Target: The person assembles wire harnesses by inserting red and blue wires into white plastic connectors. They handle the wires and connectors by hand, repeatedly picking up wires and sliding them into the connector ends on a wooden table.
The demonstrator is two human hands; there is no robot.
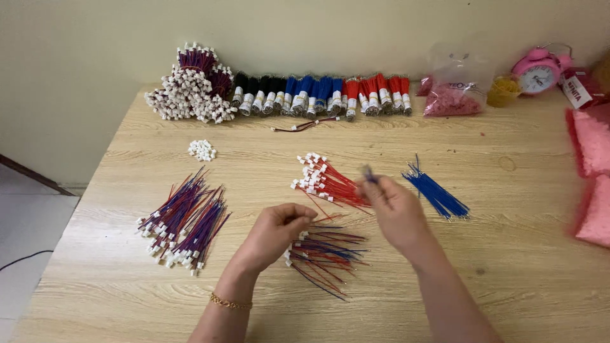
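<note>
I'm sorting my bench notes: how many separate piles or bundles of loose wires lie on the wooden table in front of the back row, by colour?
Red wires with white plugs: 1
Plain blue wires: 1
Mixed red-and-blue wires with white plugs: 2
Total: 4

The right hand pinches one blue wire; the left hand rests at the nearer mixed pile.

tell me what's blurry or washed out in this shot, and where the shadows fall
Head view: the right hand and the blue wire it pinches are motion-blurred; the left hand is a little sharper. Light is soft and even, with faint shadows under the hands on the wooden table. The pink bags at the right edge smear out of focus.
</note>
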